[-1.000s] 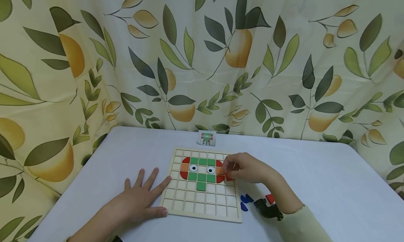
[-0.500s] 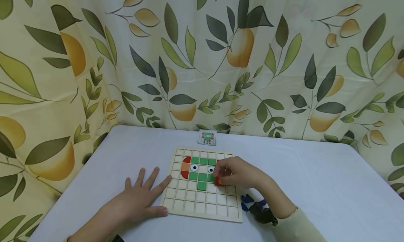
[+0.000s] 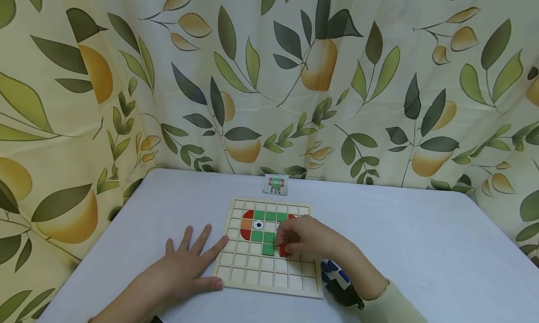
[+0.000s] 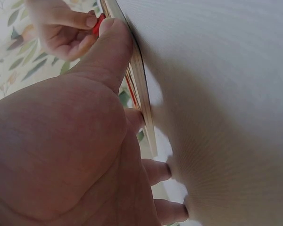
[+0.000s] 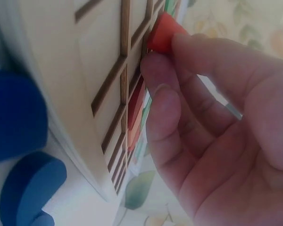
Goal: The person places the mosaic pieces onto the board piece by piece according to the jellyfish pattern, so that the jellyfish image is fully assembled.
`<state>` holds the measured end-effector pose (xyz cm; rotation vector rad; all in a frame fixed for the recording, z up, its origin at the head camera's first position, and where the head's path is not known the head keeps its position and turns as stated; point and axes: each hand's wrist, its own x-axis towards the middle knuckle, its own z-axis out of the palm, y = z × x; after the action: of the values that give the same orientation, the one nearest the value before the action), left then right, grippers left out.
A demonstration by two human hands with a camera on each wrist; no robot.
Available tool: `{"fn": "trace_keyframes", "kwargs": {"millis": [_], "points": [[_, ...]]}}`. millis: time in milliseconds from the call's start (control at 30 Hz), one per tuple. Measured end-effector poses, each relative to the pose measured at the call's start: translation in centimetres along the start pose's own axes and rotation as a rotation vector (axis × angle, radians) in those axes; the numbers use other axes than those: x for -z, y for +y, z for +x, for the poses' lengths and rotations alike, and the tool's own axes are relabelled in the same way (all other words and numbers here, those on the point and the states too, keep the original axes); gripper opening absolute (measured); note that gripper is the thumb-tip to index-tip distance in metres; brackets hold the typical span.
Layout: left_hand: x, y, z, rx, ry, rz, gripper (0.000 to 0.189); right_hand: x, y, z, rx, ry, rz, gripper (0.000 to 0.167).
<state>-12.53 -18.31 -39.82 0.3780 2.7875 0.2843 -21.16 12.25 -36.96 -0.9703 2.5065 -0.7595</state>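
Note:
A wooden grid board lies on the table, with green, red and orange tiles and an eye tile set in its cells. My right hand pinches a red tile between thumb and fingertips. It holds this tile at the board, just right of the lowest green tile, and covers the board's right-hand tiles in the head view. Whether the red tile touches its cell I cannot tell. My left hand is spread flat beside the board, its thumb and index finger at the left edge.
Several blue pieces lie off the board's right edge, partly hidden by the right wrist. A small picture card stands behind the board. White cloth covers the table, and a leaf-print curtain hangs behind it.
The right hand has moved left and toward me over the board with the red tile, from the right-hand columns to beside the lowest green tile. The left hand has stayed in place.

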Motion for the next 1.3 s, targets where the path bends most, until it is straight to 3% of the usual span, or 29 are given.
{"fn": "trace_keyframes", "kwargs": {"millis": [800, 1300], "points": [[0.19, 0.0, 0.05, -0.001, -0.004, 0.001, 0.094, -0.75, -0.39, 0.43, 0.017, 0.053, -0.108, 0.012], [0.17, -0.1, 0.0, -0.015, -0.003, 0.003, 0.093, -1.0, -0.47, 0.39, -0.029, 0.038, -0.117, 0.01]]}}
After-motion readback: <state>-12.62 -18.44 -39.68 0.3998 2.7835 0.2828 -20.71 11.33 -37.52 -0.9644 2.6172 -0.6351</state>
